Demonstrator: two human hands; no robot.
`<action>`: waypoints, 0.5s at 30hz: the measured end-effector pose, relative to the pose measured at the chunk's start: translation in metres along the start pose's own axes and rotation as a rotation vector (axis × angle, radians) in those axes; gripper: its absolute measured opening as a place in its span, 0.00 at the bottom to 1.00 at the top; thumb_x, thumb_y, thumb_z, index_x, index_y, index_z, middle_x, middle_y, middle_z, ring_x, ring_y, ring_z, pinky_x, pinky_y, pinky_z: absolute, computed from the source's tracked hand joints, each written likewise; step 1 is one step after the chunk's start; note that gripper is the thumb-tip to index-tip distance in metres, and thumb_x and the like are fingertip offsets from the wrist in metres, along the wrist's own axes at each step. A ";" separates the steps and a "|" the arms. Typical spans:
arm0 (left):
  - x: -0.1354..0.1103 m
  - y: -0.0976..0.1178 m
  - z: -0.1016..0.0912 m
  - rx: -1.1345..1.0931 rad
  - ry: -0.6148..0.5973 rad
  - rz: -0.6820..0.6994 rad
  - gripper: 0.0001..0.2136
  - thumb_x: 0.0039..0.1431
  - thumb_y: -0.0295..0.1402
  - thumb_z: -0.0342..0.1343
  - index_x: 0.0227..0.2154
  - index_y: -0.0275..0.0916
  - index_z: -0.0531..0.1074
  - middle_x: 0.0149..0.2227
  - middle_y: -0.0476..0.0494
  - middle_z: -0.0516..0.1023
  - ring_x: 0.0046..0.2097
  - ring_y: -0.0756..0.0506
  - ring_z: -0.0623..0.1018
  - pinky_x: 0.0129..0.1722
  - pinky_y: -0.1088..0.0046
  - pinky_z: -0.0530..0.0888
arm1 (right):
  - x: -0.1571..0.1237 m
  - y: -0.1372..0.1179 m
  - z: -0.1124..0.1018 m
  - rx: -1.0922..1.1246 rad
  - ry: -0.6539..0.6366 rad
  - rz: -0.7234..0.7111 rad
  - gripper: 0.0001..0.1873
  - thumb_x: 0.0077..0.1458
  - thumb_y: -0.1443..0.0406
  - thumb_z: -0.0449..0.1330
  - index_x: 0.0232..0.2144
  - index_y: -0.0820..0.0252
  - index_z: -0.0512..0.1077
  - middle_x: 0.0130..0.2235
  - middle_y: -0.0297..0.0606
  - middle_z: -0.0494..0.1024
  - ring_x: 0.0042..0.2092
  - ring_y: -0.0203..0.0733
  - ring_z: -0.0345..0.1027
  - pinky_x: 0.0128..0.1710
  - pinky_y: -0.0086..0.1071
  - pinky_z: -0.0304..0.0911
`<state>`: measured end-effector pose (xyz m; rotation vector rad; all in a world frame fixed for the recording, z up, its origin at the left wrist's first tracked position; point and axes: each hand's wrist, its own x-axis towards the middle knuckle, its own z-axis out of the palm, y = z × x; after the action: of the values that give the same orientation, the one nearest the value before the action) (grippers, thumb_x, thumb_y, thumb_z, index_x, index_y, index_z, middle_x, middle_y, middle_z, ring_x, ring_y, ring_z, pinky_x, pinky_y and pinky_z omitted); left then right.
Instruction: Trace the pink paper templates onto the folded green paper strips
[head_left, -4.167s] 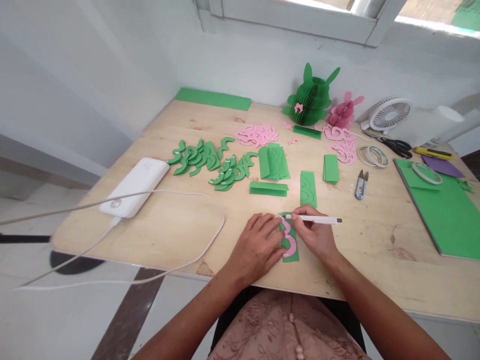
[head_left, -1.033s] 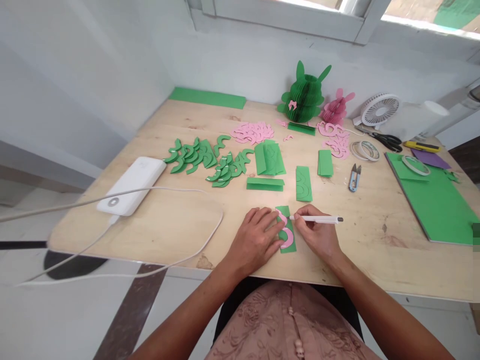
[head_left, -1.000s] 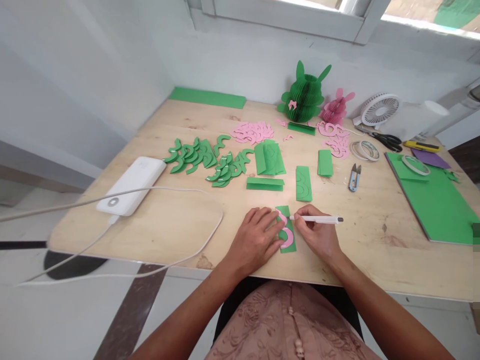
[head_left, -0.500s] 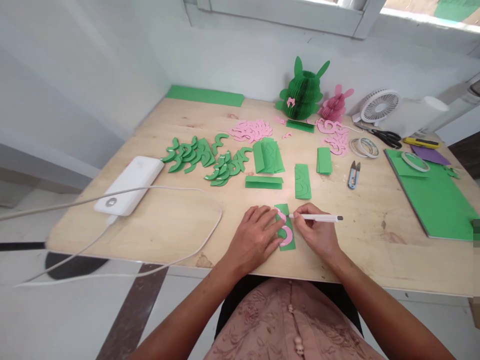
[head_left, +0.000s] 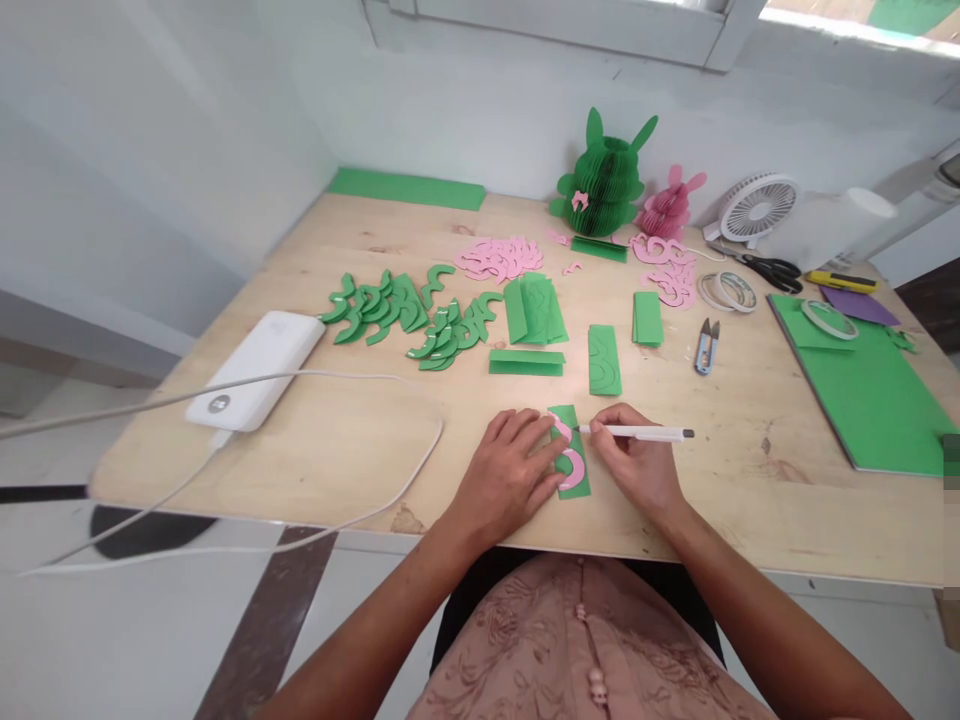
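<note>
A small green paper strip (head_left: pixel 579 488) lies on the table close to its front edge. On top of it sits a curved pink paper cutout (head_left: pixel 576 468). My left hand (head_left: pixel 510 475) lies flat with fingers outstretched, pressing the cutout and the strip against the table. In my right hand (head_left: pixel 637 460) is a white pen (head_left: pixel 649 433), held in a writing grip with its tip at the cutout's right edge. Beyond my hands rests another green strip with drawn curves (head_left: pixel 604 362). A folded green strip (head_left: pixel 526 363) is to its left.
Green cutouts (head_left: pixel 379 305) and pink cutouts (head_left: pixel 499 260) lie in piles. A power bank (head_left: pixel 259 370) with a cable is at left. Honeycomb paper figures (head_left: pixel 604 185), a fan (head_left: pixel 759 210), scissors (head_left: pixel 772 270), tape rolls (head_left: pixel 727 292), snips (head_left: pixel 706 347) and green sheets (head_left: pixel 877 400) stand or lie behind and right.
The pen in my right hand has shifted slightly to the right, its tip still by the pink cutout. My left hand stays in place, and the whole view has tilted a little.
</note>
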<state>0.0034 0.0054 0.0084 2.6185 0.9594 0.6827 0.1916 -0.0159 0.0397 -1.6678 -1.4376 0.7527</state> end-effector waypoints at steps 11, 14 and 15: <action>0.000 0.000 0.001 -0.014 0.006 -0.003 0.13 0.63 0.35 0.53 0.49 0.41 0.72 0.55 0.41 0.71 0.57 0.39 0.67 0.58 0.55 0.64 | -0.007 0.007 -0.005 0.209 -0.066 0.142 0.08 0.52 0.60 0.60 0.26 0.57 0.70 0.24 0.32 0.74 0.27 0.38 0.69 0.28 0.30 0.64; 0.000 -0.001 0.001 -0.014 0.014 0.001 0.13 0.63 0.36 0.53 0.49 0.42 0.72 0.55 0.41 0.71 0.57 0.39 0.67 0.57 0.55 0.64 | -0.008 0.010 -0.004 0.170 -0.077 0.112 0.07 0.53 0.61 0.60 0.26 0.58 0.70 0.24 0.32 0.74 0.27 0.38 0.68 0.27 0.30 0.63; 0.000 -0.001 0.001 -0.014 0.015 0.001 0.13 0.63 0.35 0.53 0.49 0.42 0.72 0.55 0.41 0.71 0.57 0.39 0.67 0.57 0.55 0.65 | -0.008 0.010 -0.003 0.151 -0.076 0.097 0.07 0.53 0.61 0.59 0.26 0.58 0.70 0.24 0.33 0.74 0.27 0.38 0.68 0.27 0.30 0.62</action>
<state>0.0031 0.0062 0.0066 2.6060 0.9542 0.7075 0.1978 -0.0251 0.0320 -1.6163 -1.3237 0.9645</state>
